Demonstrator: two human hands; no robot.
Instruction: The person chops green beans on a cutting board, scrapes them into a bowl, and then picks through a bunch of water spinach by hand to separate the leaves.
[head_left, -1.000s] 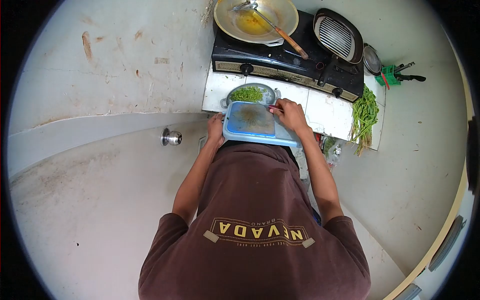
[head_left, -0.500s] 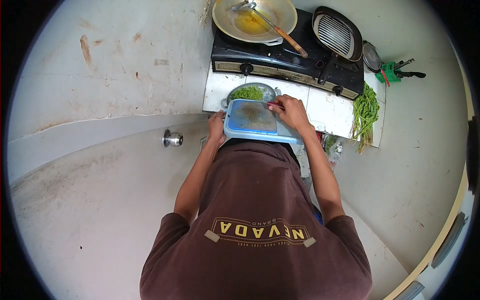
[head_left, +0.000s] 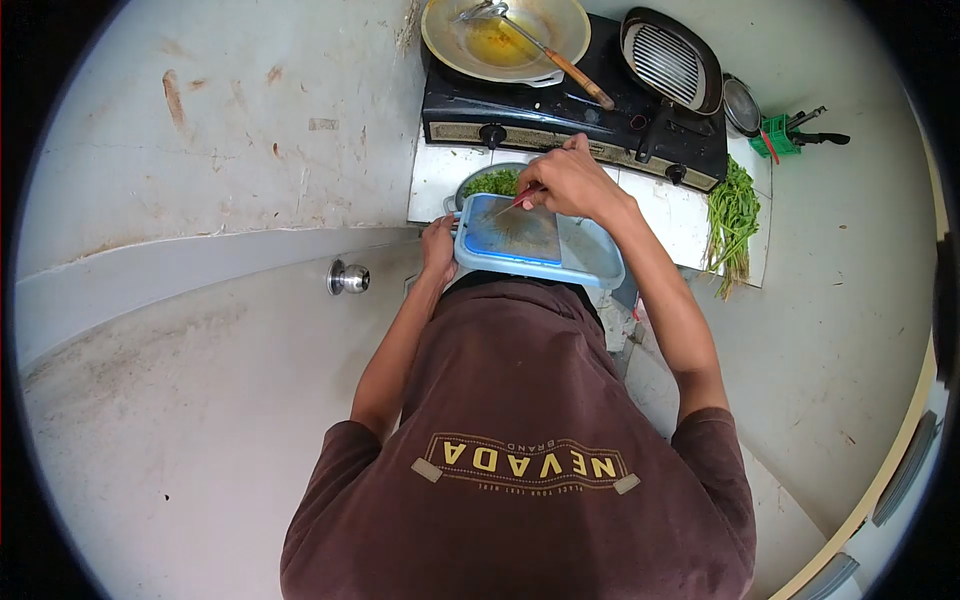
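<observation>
From my remote view, I see the right hand (head_left: 570, 183) above the blue board (head_left: 512, 235), with the fingers closed on a thin tool with a red handle (head_left: 527, 196), which seems to be a small knife. Its long axis goes down and left, so the tip points to about eight o'clock, over the board's surface; whether it touches there, I cannot tell. The left hand (head_left: 438, 248) is clamped on the nine o'clock end of the light-blue tray (head_left: 592, 262), which lies under the board. Board and tray have their long axis almost from nine to three o'clock, with the right end slightly lower in my view. The chopped greens (head_left: 492, 183) are in the metal pot (head_left: 462, 196), just beyond the board, between nine and ten o'clock from the right fingers; to these greens the right hand is the nearer one. Farther away, at twelve o'clock from the board, is the black stove (head_left: 600, 125), and well apart, at three o'clock, lies the bunch of long-stemmed greens (head_left: 733, 220).
</observation>
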